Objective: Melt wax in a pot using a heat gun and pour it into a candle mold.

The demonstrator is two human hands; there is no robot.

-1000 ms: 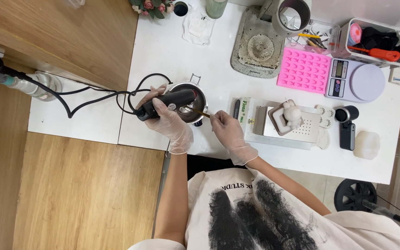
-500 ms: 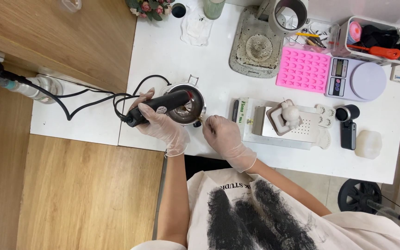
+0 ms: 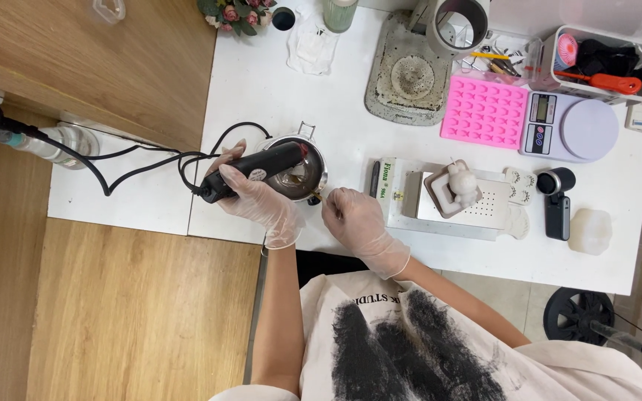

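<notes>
My left hand [image 3: 255, 199], in a clear glove, grips a black corded heat tool [image 3: 258, 169] and points its nose over a small metal pot [image 3: 300, 175] holding brownish liquid. My right hand [image 3: 357, 223], also gloved, holds a thin stick [image 3: 319, 196] whose tip reaches into the pot at its right rim. Both hands sit near the front edge of the white table [image 3: 276, 89]. The tool's black cable [image 3: 135, 167] loops off to the left.
Right of the pot lie a white perforated tray [image 3: 484, 204] with a small white figure [image 3: 461, 182], a pink silicone mould [image 3: 484, 111], a digital scale [image 3: 574, 128], a grey mat [image 3: 409, 74] and a bin of tools [image 3: 603, 56]. Flowers [image 3: 233, 15] stand at the back.
My left hand has swung the heat tool slightly, its nose now further over the pot. My right hand has shifted a little lower right with the stick still in the pot.
</notes>
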